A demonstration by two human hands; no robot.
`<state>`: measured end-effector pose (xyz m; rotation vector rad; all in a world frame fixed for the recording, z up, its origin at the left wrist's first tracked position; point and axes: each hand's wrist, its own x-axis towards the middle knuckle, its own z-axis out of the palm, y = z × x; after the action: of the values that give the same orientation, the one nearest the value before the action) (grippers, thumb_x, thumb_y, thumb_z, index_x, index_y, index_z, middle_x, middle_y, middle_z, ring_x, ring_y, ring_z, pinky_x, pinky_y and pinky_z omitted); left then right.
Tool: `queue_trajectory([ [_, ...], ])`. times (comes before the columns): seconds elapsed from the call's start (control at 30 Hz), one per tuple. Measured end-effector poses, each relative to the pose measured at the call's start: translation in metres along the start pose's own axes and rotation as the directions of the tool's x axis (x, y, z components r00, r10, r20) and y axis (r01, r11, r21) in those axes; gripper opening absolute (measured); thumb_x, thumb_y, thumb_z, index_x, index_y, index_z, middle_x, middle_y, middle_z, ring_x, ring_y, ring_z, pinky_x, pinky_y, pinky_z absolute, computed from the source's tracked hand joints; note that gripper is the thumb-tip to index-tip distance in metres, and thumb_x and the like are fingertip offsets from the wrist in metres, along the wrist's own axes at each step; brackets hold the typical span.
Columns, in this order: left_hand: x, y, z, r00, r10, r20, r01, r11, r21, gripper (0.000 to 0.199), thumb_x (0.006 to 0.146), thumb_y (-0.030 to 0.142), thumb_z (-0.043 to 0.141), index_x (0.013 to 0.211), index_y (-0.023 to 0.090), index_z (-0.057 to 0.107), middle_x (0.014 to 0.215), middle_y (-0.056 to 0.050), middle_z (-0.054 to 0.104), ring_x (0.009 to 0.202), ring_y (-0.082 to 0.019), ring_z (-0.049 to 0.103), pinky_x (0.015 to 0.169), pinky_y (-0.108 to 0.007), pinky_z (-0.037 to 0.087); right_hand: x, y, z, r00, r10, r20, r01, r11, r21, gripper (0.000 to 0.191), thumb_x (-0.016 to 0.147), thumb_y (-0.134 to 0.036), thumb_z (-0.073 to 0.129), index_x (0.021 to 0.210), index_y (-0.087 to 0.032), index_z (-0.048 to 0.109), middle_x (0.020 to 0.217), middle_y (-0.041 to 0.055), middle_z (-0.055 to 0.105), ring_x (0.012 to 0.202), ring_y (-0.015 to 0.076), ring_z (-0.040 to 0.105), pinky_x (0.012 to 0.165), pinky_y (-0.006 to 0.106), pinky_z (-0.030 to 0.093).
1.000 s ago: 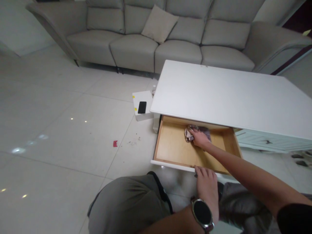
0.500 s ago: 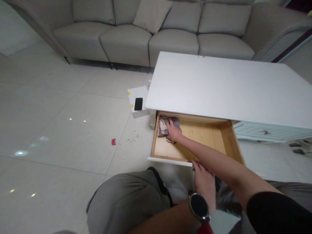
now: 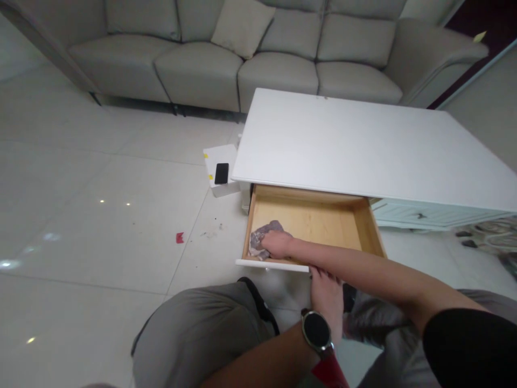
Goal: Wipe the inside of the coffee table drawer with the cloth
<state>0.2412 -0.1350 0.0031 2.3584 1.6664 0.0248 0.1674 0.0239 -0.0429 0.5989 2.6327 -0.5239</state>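
My right hand (image 3: 277, 243) reaches across into the open wooden drawer (image 3: 335, 223) and is closed on a crumpled grey-brown cloth (image 3: 258, 240). The cloth lies in the drawer's front left corner, partly covered by my fingers. Beneath my right forearm, my left hand (image 3: 326, 293), with a watch (image 3: 316, 330) on its wrist, grips the white drawer front (image 3: 274, 265). Its fingertips are at the top edge, partly hidden by the other arm.
The drawer sticks out of a white coffee table (image 3: 347, 143). Left of the table, a white box (image 3: 226, 190) carries a black phone (image 3: 222, 173). A red scrap (image 3: 180, 237) lies on the tiled floor. A grey sofa (image 3: 202, 73) stands behind.
My right hand has moved from the drawer's back left corner to its front left, taking the cloth along and bunching it. My left hand stays at the drawer front. The view has shifted slightly.
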Motion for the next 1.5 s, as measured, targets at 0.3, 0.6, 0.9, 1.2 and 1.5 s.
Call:
queue_trajectory([
  [0.3,-0.007,-0.008,0.007,0.988,0.086,-0.127,-0.076,0.994,0.08,0.044,0.101,0.016,0.039,0.138,0.018,0.062,0.137,-0.008,0.062,0.133,-0.022,0.047,0.121,-0.045,0.039,-0.039,0.03,0.004,0.996,-0.048,0.08,0.058,0.99,-0.129,0.046,0.082,-0.017,0.065,0.127,-0.015,0.07,0.112,0.0161,0.076,0.101,0.0261,0.071,0.088,0.035,0.049],
  [0.6,-0.008,-0.005,-0.008,0.986,0.078,-0.148,-0.06,0.99,0.124,0.042,0.101,0.017,0.038,0.134,0.013,0.064,0.124,-0.011,0.065,0.118,-0.024,0.054,0.105,-0.042,0.05,-0.087,0.043,0.024,0.99,0.136,-0.033,-0.136,0.991,0.011,0.048,0.082,-0.017,0.061,0.129,-0.017,0.069,0.112,0.0155,0.076,0.099,0.0256,0.071,0.086,0.032,0.049],
  [0.9,-0.011,0.001,0.003,0.988,0.054,-0.146,-0.037,0.993,0.116,0.04,0.1,0.017,0.042,0.13,0.015,0.069,0.128,-0.011,0.067,0.126,-0.026,0.051,0.116,-0.048,0.04,-0.012,0.028,0.02,0.903,0.293,-0.314,-0.088,0.843,0.531,0.034,0.076,-0.01,0.056,0.103,-0.018,0.076,0.101,0.0056,0.078,0.096,0.0219,0.07,0.087,0.027,0.049],
  [1.2,-0.009,0.002,-0.006,0.99,0.079,-0.119,-0.058,0.983,0.174,0.045,0.099,0.015,0.04,0.138,0.014,0.064,0.129,-0.014,0.064,0.12,-0.027,0.052,0.107,-0.046,0.046,-0.035,0.089,0.007,0.691,0.696,-0.194,-0.101,0.359,0.928,0.028,0.067,-0.012,0.058,0.09,-0.014,0.075,0.088,0.0015,0.075,0.084,0.0195,0.067,0.084,0.031,0.055],
  [1.5,-0.009,0.004,-0.003,0.991,0.052,-0.12,-0.034,0.988,0.148,0.046,0.099,0.015,0.041,0.141,0.012,0.061,0.132,-0.013,0.063,0.12,-0.027,0.051,0.108,-0.045,0.046,-0.094,0.092,0.001,0.868,0.402,-0.291,-0.342,0.91,0.235,0.067,0.076,-0.028,0.073,0.142,-0.029,0.061,0.154,0.0109,0.05,0.137,0.0422,0.045,0.106,0.056,0.043],
])
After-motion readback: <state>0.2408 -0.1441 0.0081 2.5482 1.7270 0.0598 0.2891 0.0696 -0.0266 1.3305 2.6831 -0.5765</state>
